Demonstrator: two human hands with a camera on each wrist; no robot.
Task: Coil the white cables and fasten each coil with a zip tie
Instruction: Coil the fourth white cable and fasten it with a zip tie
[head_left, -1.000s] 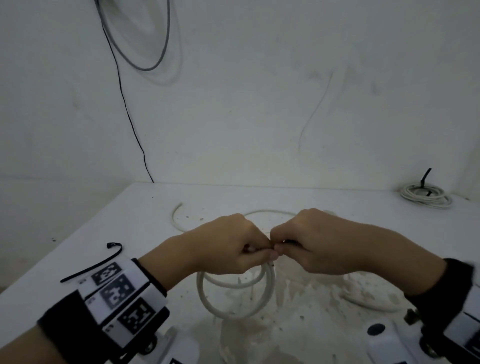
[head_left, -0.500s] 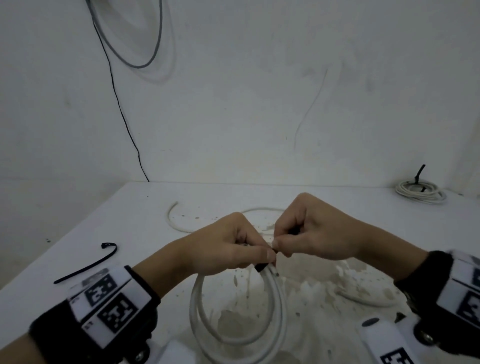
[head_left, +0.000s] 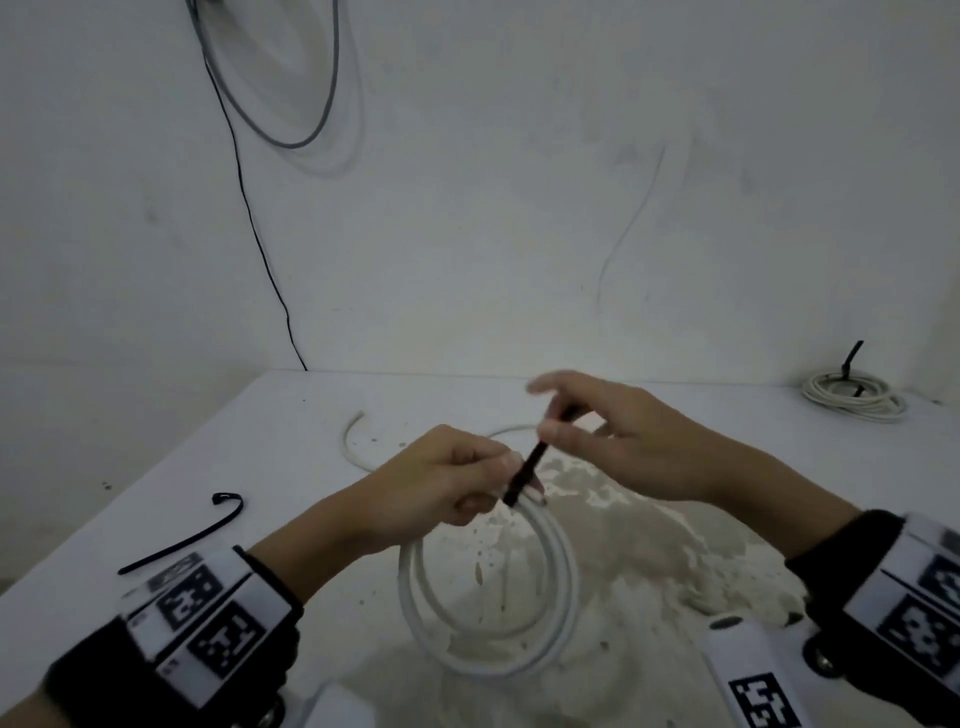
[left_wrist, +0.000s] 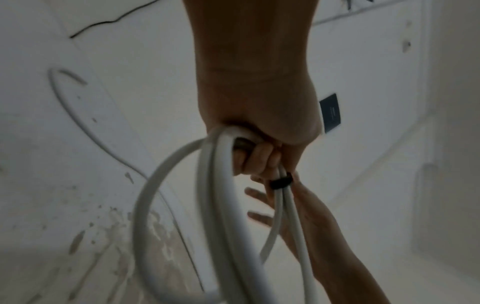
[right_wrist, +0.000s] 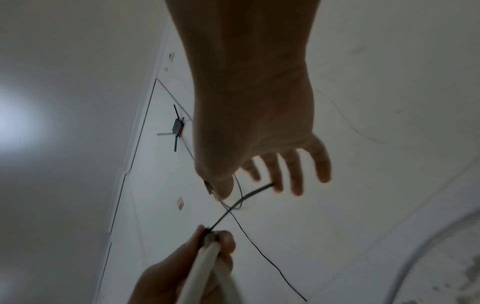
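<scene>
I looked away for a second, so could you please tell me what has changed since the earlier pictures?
The right hand has drawn up and away from the left hand, pulling the tail of the black zip tie out through its head. The left hand keeps its grip on the cable coil. The spare zip tie and the tied coil stayed put.

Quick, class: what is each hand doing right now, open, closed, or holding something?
Left hand: closed in a grip round the white cable coil.
Right hand: thumb and finger pinch the black zip tie tail; other fingers spread.
</scene>
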